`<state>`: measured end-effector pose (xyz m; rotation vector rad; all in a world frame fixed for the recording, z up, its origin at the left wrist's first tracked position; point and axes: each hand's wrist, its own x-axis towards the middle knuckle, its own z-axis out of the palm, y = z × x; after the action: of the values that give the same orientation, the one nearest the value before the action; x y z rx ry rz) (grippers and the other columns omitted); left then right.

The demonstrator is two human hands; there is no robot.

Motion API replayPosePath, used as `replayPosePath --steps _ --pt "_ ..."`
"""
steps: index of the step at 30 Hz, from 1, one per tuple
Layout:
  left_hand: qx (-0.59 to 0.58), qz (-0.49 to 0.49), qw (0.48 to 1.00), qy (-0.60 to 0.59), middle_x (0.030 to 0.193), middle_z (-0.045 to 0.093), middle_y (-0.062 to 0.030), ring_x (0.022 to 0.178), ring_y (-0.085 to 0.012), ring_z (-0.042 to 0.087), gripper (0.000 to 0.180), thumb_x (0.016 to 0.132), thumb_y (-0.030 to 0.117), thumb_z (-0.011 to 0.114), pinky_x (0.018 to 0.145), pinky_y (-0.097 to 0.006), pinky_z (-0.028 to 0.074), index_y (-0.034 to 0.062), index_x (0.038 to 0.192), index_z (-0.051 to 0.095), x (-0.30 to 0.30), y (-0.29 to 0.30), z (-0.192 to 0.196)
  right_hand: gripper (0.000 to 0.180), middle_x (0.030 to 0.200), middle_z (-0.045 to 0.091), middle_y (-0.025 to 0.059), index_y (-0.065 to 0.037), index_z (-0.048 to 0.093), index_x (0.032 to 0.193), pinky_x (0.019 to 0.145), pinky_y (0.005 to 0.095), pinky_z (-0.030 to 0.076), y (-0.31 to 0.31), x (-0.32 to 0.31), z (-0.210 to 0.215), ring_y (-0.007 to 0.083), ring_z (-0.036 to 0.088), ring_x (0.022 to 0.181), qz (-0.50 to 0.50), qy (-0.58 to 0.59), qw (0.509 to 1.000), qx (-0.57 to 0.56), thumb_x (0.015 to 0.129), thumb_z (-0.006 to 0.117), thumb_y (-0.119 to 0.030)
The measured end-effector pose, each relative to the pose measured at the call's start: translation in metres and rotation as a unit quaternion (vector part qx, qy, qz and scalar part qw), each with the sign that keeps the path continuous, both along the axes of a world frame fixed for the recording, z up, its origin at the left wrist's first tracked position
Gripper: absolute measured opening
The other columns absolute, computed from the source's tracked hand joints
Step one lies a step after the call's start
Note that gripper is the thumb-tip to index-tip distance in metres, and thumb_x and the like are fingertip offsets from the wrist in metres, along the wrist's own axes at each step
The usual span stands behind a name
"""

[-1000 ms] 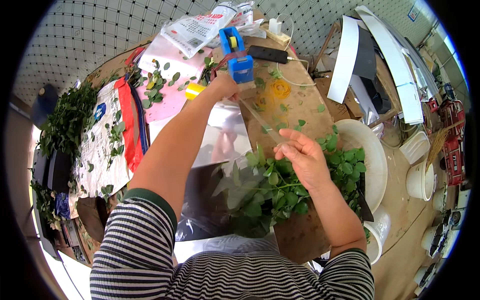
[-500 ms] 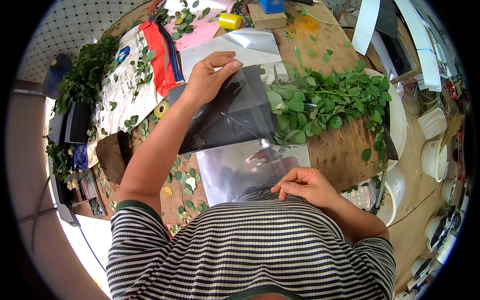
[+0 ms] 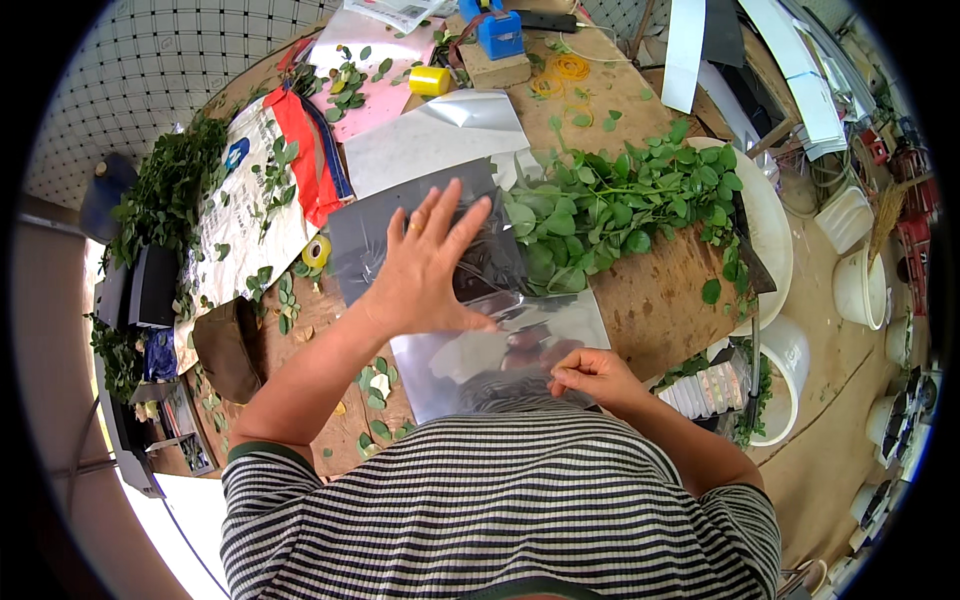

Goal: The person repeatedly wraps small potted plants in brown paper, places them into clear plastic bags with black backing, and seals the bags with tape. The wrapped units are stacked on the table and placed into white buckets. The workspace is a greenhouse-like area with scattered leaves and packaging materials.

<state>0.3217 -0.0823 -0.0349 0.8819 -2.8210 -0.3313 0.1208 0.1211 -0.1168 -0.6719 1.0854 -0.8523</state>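
My left hand [image 3: 430,265] has its fingers spread, palm down, over a black sheet [image 3: 365,230] overlaid with clear film. Near my striped shirt, my right hand [image 3: 592,378] is closed in a pinch at the lower right of a shiny clear plastic sheet [image 3: 440,375]. Whether its fingertips hold that sheet's edge or something else, I cannot make out. Right of the black sheet lies a bunch of green leafy stems [image 3: 630,210], its left leaves lying under or beside the film. A silvery white sheet [image 3: 420,150] lies just beyond the black one.
Farther back are a yellow roll [image 3: 429,81], a blue tape dispenser [image 3: 500,36] on a block, and yellow rubber bands [image 3: 570,67]. At left, more greenery [image 3: 175,185] and a brown cloth-like item [image 3: 228,350]. White buckets [image 3: 785,380] stand beyond the table's right edge.
My left hand has come nearer to me from the black sheet's far edge, and its fingers have spread. My right hand's fingers have drawn into a pinch. The view has shifted slightly.
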Motion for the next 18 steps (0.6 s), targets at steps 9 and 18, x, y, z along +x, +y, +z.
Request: replayPosePath --steps 9,18 --pt "0.047 -0.001 0.989 0.143 0.129 0.04 -0.0172 0.116 -0.0324 0.044 0.085 0.06 0.03 0.078 0.096 -0.038 0.038 0.0088 0.13 0.034 -0.006 -0.134 0.018 0.014 0.083 0.061 0.0047 -0.003 0.059 0.096 0.069 0.0266 0.043 -0.165 -0.007 0.105 0.0172 0.06 0.081 -0.095 -0.245 0.958 -0.119 0.087 0.055 -0.014" --pt "-0.219 -0.031 0.973 0.07 0.084 0.058 -0.0045 0.085 -0.0216 0.054 0.019 0.072 0.028 0.063 0.08 -0.039 0.039 0.0098 0.079 0.062 -0.031 -0.113 -0.008 0.008 0.087 0.064 0.0042 -0.008 0.058 0.091 0.068 0.0265 0.041 -0.267 0.023 0.076 0.0153 0.06 0.081 -0.2 -0.289 0.934 -0.072 0.087 0.055 -0.014"
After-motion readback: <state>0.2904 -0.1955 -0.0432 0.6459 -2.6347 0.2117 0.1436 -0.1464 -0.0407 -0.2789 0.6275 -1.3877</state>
